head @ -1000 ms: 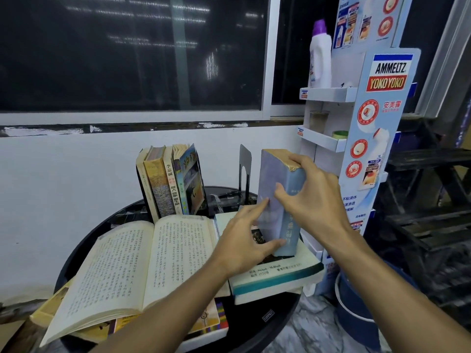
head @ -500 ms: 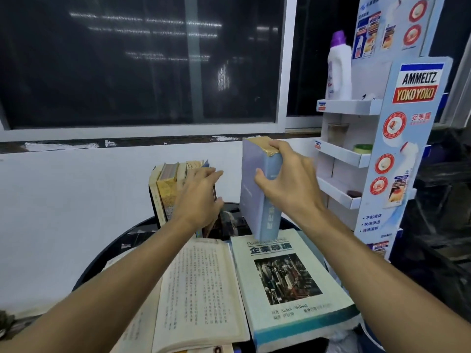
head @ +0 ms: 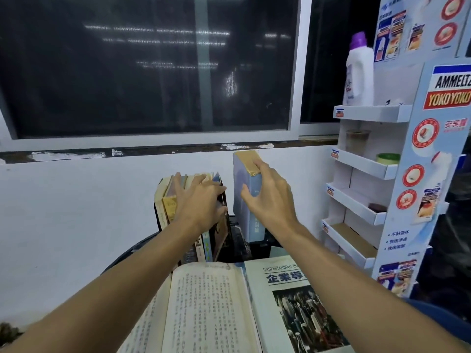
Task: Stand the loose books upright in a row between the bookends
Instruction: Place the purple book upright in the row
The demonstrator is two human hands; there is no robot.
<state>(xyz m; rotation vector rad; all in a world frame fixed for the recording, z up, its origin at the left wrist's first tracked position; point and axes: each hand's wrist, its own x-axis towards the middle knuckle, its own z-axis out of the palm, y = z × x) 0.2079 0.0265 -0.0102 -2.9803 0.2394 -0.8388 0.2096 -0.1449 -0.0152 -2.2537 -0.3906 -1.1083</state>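
Now, nearest to me, an open book (head: pixel 204 301) and a big book (head: pixel 293 314) lie flat, not yet sorted. Behind them the left hand (head: pixel 201 202) has let go of the blue book (head: pixel 240 194) and presses with flat fingers on the row (head: pixel 165 202). The right hand (head: pixel 267 200) grips the blue book by its top and has carried it, upright, just beside the row. I think it only needs sliding in.

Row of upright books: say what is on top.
The left hand lies on the row of upright books, fingers spread over their top edges, hiding the tops beneath. Nothing else shows there. The right hand grips the blue book alongside.
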